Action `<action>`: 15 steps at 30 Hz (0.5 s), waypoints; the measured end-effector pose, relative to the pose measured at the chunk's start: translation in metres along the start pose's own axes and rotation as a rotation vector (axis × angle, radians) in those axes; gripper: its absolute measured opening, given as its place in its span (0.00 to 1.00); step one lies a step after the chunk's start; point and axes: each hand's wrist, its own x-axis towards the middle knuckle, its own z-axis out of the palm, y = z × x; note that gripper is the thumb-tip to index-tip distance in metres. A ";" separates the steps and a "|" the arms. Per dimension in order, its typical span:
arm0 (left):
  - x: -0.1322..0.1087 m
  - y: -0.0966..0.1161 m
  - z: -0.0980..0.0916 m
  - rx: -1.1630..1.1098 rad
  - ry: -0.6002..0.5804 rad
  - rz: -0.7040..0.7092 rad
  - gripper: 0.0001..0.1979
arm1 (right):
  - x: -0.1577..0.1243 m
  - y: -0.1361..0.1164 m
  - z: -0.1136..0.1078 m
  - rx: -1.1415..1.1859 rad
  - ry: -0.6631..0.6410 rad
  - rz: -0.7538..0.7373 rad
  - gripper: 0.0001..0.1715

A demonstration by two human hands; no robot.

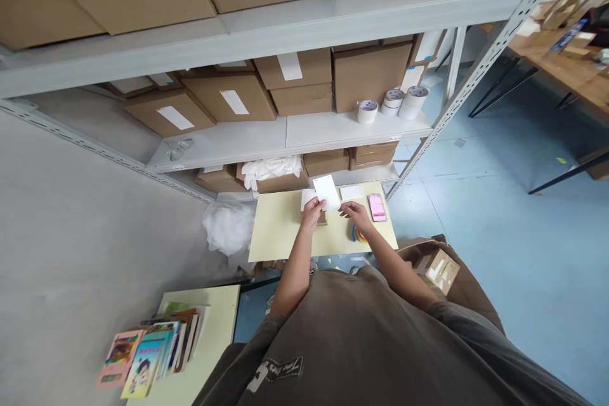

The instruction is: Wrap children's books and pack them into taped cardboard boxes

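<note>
Left grip (311, 213) pinching the white card (326, 190) near its lower left corner, up over the pale surface (276, 228)! Right grip (354, 211) just beside the card's other lower corner; whether it's clasping anything, I can't tell. Farther right lies the pink-screened phone (377, 208), and beyond the surface, cartons (297, 70) line the shelf (238, 139).

left arm (295, 263) bare, reaching forward from torso (371, 336), slanting slightly inward; left hand (312, 212) closed in pinch, thumb against bent fingers; right arm (394, 266) also bare, reaching forward, slanting more sharply inward; right hand (356, 213) turned toward left one, back upward, fingers bent, whether tips meet too small to tell; both hands near each other, apart, about level
</note>
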 end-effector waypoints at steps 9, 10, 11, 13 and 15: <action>-0.006 -0.001 0.004 -0.039 -0.008 -0.004 0.34 | -0.004 -0.006 0.001 -0.027 -0.034 -0.036 0.21; -0.006 -0.001 0.004 -0.037 -0.002 -0.005 0.33 | -0.005 -0.007 0.001 -0.021 -0.037 -0.037 0.21; -0.006 -0.002 0.005 -0.023 0.021 -0.006 0.33 | -0.006 -0.008 0.001 -0.012 -0.042 -0.042 0.21; -0.007 -0.001 0.008 0.054 0.134 0.009 0.34 | -0.008 -0.011 0.001 0.010 -0.050 -0.057 0.20; -0.011 0.001 0.013 0.163 0.243 0.069 0.32 | -0.011 -0.014 0.001 0.020 -0.052 -0.074 0.20</action>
